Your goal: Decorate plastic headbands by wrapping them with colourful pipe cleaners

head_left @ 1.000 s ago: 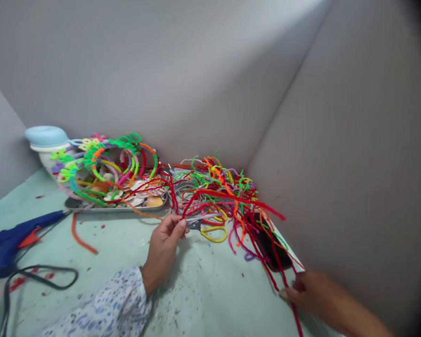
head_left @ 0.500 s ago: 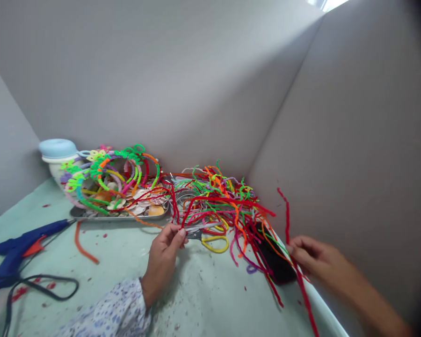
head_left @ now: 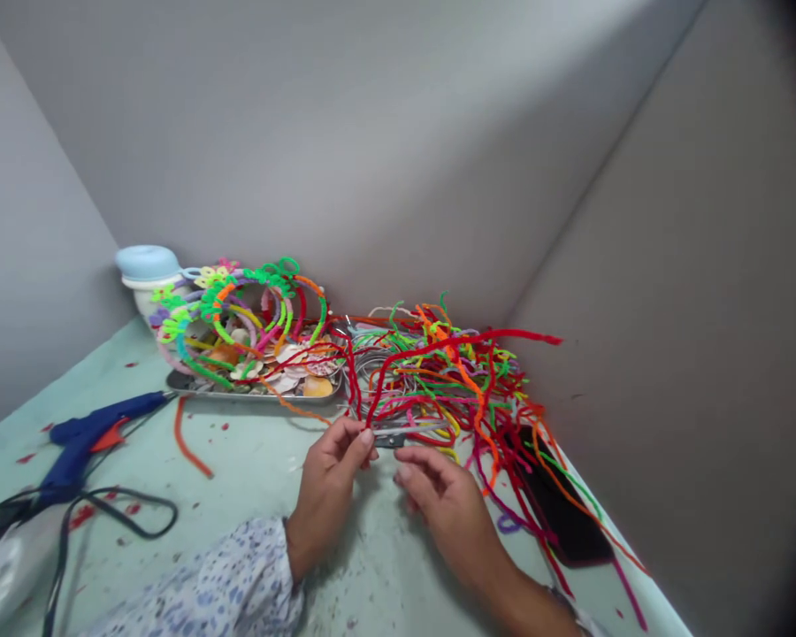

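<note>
My left hand [head_left: 335,482] pinches a red pipe cleaner [head_left: 438,347] between thumb and fingertips; the stem rises from the grip and bends away to the right. Close beside it, my right hand [head_left: 447,504] has its thumb and fingers curled together near the tips. What they hold, if anything, cannot be made out. Just beyond both hands lies a pair of scissors [head_left: 390,441] with yellow handles, partly covered by stems. Behind it spreads a tangled heap of colourful pipe cleaners [head_left: 481,380].
A metal tray [head_left: 265,398] holds shells and fuzzy headbands [head_left: 282,305]. Behind it stands a white bottle with a blue lid [head_left: 147,264]. On the left lie a blue glue gun [head_left: 83,442] and its cord. A dark phone [head_left: 563,509] rests near the right edge.
My right hand has moved left from the table's right edge to beside my left hand. The red pipe cleaner it held is no longer visible there. The view has shifted slightly.
</note>
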Demonstrator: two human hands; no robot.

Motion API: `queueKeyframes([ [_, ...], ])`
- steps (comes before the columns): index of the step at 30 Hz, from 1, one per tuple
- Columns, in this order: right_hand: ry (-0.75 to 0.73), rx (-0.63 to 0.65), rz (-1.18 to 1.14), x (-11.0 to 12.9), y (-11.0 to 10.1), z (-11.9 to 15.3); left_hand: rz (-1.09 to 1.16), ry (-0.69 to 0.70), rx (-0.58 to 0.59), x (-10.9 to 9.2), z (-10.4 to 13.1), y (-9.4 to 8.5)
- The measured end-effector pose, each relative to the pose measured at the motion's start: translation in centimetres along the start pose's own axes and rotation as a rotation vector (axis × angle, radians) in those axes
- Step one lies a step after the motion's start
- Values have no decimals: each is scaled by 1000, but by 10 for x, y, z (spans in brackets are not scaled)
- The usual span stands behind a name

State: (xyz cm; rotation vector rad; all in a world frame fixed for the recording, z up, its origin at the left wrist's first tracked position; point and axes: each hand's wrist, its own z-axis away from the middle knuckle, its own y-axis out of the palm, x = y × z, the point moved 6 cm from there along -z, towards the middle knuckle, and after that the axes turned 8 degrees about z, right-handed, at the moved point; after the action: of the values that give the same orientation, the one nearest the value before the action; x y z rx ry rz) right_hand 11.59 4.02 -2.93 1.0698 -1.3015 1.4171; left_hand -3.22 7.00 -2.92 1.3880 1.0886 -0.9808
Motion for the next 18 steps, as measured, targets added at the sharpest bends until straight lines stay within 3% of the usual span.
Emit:
queueKeyframes([
  [2,21,17,-147,-13,13,-7,-24,3,23,1,3,2],
  [5,39,-12,-312,-22,16,-17,-45,10,90,4,6,8],
  [11,38,-23,-270,-29,9,-18,-90,-25,220,15,10,17],
  [18,65,-100,-246,-34,4,-18,-206,-12,108,18,7,12],
])
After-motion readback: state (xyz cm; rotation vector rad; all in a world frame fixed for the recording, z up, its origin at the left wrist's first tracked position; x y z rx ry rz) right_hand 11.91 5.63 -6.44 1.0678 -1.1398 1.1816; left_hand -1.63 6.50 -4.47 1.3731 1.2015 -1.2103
